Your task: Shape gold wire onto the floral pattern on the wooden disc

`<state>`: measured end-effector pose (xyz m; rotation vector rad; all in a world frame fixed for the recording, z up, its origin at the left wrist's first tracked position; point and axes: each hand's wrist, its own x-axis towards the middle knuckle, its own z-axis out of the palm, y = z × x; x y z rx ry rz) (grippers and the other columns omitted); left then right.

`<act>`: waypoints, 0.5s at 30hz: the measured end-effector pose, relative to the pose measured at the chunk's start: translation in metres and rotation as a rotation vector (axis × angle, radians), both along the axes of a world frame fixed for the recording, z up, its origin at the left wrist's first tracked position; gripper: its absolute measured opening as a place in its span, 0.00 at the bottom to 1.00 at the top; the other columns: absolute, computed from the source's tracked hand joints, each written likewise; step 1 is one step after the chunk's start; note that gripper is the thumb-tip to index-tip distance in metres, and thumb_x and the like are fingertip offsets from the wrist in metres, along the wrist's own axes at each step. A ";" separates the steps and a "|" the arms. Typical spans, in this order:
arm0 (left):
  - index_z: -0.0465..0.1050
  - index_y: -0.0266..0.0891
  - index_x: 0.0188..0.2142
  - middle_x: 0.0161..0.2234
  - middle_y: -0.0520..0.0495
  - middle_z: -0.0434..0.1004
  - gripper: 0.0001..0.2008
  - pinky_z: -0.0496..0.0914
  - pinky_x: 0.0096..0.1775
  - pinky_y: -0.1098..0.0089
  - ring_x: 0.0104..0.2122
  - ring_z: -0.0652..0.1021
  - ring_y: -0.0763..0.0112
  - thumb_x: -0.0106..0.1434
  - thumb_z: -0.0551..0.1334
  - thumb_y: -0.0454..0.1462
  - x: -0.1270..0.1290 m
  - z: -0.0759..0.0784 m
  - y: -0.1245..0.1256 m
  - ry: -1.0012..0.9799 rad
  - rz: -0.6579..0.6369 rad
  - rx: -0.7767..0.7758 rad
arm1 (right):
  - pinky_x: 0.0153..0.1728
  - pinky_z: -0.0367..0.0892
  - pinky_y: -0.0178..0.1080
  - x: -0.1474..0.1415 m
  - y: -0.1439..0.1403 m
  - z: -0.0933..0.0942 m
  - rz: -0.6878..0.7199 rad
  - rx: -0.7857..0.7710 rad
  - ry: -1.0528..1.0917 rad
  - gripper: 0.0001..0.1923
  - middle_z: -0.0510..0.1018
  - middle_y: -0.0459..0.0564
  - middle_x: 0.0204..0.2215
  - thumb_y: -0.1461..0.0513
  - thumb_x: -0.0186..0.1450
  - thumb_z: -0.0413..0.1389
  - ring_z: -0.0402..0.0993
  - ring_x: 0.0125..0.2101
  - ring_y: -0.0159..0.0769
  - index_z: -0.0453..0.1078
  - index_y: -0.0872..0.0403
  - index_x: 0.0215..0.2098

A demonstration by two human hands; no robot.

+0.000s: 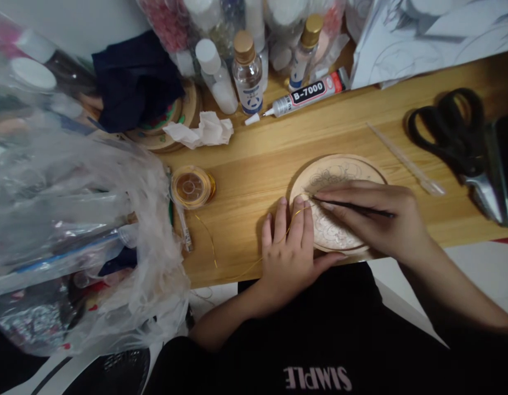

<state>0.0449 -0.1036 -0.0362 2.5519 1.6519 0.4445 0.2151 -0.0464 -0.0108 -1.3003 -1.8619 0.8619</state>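
The round pale wooden disc with a pencilled floral pattern [340,175] lies flat on the light wooden counter [262,159], near its front edge. The left hand [291,252] rests flat, fingers extended and released, partly on the counter and partly on the left rim of the disc, pinning a thin gold wire [213,247] beneath the fingers. The right hand [377,219] is clenched in a pen grip around a slim dark stylus [353,206], whose tip touches the disc surface at the left-centre of the pattern.

Judged step: the wire is being laid along the drawn lines, with the stylus guiding it. The next move would call for steady pressure from the left hand and fine tip control.

Left of the disc stands a clear spool of gold wire [192,187], its strand trailing toward the disc. Behind the disc lie a white B-7000 adhesive tube [307,93], several small clear bottles [248,74] and a crumpled white tissue [200,130]. Right of the disc lie a clear plastic dropper [406,161] and black-handled scissors [455,134]. Far left of the disc, clear plastic bags [73,219] are heaped. The lighting is dim; little of the room shows.
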 end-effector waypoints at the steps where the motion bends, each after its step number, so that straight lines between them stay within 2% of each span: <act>1: 0.64 0.30 0.61 0.60 0.39 0.69 0.42 0.59 0.58 0.55 0.62 0.64 0.52 0.66 0.45 0.63 0.000 0.000 0.000 0.004 0.002 0.003 | 0.43 0.76 0.40 0.002 0.002 0.000 0.026 0.010 -0.003 0.14 0.83 0.44 0.40 0.65 0.62 0.61 0.80 0.42 0.37 0.77 0.45 0.45; 6: 0.65 0.29 0.60 0.59 0.39 0.69 0.42 0.59 0.58 0.55 0.61 0.65 0.51 0.66 0.44 0.63 0.001 -0.001 0.001 -0.002 0.004 0.018 | 0.47 0.76 0.40 0.009 0.008 -0.002 0.119 0.044 -0.012 0.17 0.82 0.44 0.43 0.66 0.62 0.60 0.80 0.43 0.36 0.76 0.44 0.48; 15: 0.66 0.27 0.59 0.59 0.39 0.70 0.42 0.58 0.57 0.54 0.60 0.66 0.50 0.67 0.41 0.61 0.001 -0.001 0.002 -0.025 0.000 0.035 | 0.43 0.76 0.39 0.000 0.005 -0.003 0.044 0.077 0.008 0.14 0.83 0.49 0.39 0.68 0.60 0.61 0.80 0.42 0.37 0.78 0.51 0.44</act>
